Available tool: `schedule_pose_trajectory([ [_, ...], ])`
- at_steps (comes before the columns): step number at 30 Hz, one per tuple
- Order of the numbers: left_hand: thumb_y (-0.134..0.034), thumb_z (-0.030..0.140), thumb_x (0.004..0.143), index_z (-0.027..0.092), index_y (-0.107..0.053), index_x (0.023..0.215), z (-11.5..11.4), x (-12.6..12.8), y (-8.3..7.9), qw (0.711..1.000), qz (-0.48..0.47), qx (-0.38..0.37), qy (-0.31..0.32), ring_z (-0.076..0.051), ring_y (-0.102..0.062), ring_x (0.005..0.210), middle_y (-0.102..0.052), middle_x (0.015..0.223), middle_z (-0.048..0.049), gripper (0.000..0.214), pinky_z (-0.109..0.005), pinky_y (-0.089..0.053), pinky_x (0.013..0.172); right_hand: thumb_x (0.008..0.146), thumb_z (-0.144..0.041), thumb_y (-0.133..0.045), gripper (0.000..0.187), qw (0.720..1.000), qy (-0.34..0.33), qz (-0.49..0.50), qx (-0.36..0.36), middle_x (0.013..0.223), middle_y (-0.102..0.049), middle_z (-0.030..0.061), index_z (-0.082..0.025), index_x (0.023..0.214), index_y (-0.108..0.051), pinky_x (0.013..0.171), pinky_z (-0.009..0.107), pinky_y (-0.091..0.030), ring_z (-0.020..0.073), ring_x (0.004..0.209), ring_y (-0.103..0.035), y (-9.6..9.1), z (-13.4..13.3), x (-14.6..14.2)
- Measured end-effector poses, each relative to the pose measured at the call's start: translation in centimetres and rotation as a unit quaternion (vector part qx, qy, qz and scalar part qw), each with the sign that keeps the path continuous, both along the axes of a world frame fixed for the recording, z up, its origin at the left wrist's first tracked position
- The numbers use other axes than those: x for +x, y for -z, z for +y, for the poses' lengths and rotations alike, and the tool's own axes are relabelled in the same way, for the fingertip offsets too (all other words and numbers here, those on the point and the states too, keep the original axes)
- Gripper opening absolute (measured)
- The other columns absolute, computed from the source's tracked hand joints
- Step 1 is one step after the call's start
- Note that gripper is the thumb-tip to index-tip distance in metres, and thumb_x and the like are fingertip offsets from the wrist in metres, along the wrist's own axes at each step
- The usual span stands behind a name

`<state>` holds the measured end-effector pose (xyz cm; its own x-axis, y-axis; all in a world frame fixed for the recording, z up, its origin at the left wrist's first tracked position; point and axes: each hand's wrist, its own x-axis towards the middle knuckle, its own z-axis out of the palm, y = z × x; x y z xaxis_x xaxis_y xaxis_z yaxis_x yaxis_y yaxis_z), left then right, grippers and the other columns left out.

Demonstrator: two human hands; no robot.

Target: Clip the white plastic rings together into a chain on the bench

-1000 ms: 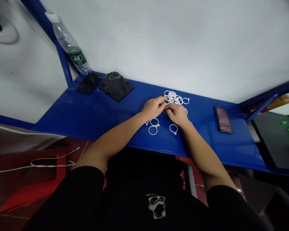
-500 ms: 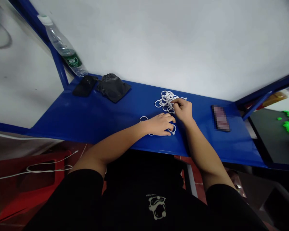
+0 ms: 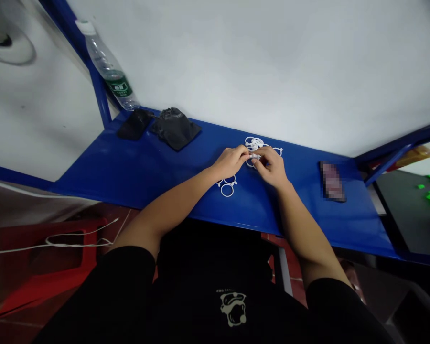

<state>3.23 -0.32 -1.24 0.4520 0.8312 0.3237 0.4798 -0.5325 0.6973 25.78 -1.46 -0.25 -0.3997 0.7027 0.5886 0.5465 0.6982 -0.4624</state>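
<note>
A small pile of thin white rings (image 3: 257,142), each with a little knob or clasp, lies toward the back of the blue table (image 3: 157,177). My left hand (image 3: 232,161) reaches to the front of the pile, thumb and fingers pinched on a white ring. Opposite it, my right hand (image 3: 273,166) is also closed, its fingertips on white rings right beside the left fingertips. Whether both hands grip the same ring is hard to make out. A few separate white rings (image 3: 227,196) lie nearer the front edge, partly under my left forearm.
Farther left are a black drawstring pouch (image 3: 177,130), a flat black item (image 3: 133,125) and a clear bottle (image 3: 120,88). A blurred-out flat object (image 3: 332,181) lies at right. Blue frame bars (image 3: 389,162) rise at the sides, and a white wall (image 3: 254,67) stands behind.
My left hand has moved away from the loose rings, up to the pile, and now pinches there beside my right hand. The camera view has shifted slightly.
</note>
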Motion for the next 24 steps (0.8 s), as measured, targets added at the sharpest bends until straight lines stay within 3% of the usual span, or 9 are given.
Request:
schedule_pose_trajectory([
  [4, -0.052, 0.027, 0.115, 0.021, -0.064, 0.108, 0.5, 0.0, 0.4, 0.996, -0.056, -0.068, 0.022, -0.019, -0.073, 0.091, -0.077, 0.097, -0.0030, 0.015, -0.033, -0.054, 0.086, 0.108, -0.045, -0.065, 0.021, 0.999, 0.042, -0.020, -0.018, 0.093, -0.073, 0.0041, -0.026, 0.110, -0.074, 0.068, 0.037, -0.052, 0.0190, 0.068, -0.062, 0.4, 0.2, 0.1],
  [8, -0.064, 0.030, 0.110, 0.021, -0.070, 0.113, 0.8, -1.1, -0.5, 0.998, -0.033, -0.050, 0.025, -0.020, -0.074, 0.101, -0.079, 0.113, -0.0067, 0.012, -0.035, -0.056, 0.093, 0.106, -0.045, -0.065, 0.021, 0.996, 0.081, -0.022, -0.011, 0.097, -0.074, 0.0051, -0.025, 0.107, -0.072, 0.069, 0.037, -0.052, 0.0185, 0.068, -0.062, 0.4, 0.2, 0.4],
  [12, -0.081, 0.039, 0.098, 0.021, -0.077, 0.120, 1.3, -3.7, -2.1, 0.996, 0.067, -0.045, 0.042, -0.023, -0.073, 0.105, -0.078, 0.121, -0.0088, 0.029, -0.037, -0.056, 0.096, 0.103, -0.043, -0.067, 0.020, 0.985, 0.169, -0.032, 0.003, 0.098, -0.074, 0.0068, -0.024, 0.104, -0.072, 0.075, 0.040, -0.053, 0.0209, 0.073, -0.064, 0.3, 0.5, 0.8],
  [17, -0.095, 0.048, 0.078, 0.024, -0.082, 0.112, 1.9, -5.7, -2.5, 0.965, 0.200, -0.133, 0.111, -0.022, -0.075, 0.095, -0.081, 0.112, -0.0060, 0.043, -0.030, -0.052, 0.077, 0.099, -0.037, -0.069, 0.022, 0.961, 0.272, -0.055, -0.016, 0.114, -0.075, 0.0125, -0.023, 0.115, -0.075, 0.084, 0.046, -0.056, 0.0278, 0.092, -0.070, 0.3, 1.2, 1.8],
  [21, -0.079, 0.036, 0.093, 0.022, -0.079, 0.090, 1.7, -5.0, -2.0, 0.956, 0.245, -0.113, 0.112, -0.019, -0.072, 0.084, -0.081, 0.098, -0.0050, 0.014, -0.030, -0.046, 0.072, 0.098, -0.038, -0.071, 0.030, 0.967, 0.243, -0.067, -0.039, 0.123, -0.074, 0.0147, -0.022, 0.122, -0.075, 0.084, 0.046, -0.058, 0.0267, 0.089, -0.069, 0.4, 1.2, 1.6],
  [24, -0.070, 0.029, 0.100, 0.023, -0.077, 0.089, 1.3, -4.1, -1.9, 0.971, 0.225, -0.071, 0.048, -0.020, -0.071, 0.080, -0.080, 0.090, -0.0049, 0.015, -0.032, -0.046, 0.074, 0.101, -0.043, -0.068, 0.028, 0.983, 0.165, -0.067, -0.050, 0.114, -0.077, 0.0121, -0.023, 0.119, -0.076, 0.082, 0.044, -0.058, 0.0249, 0.083, -0.069, 0.2, 0.6, 0.6],
])
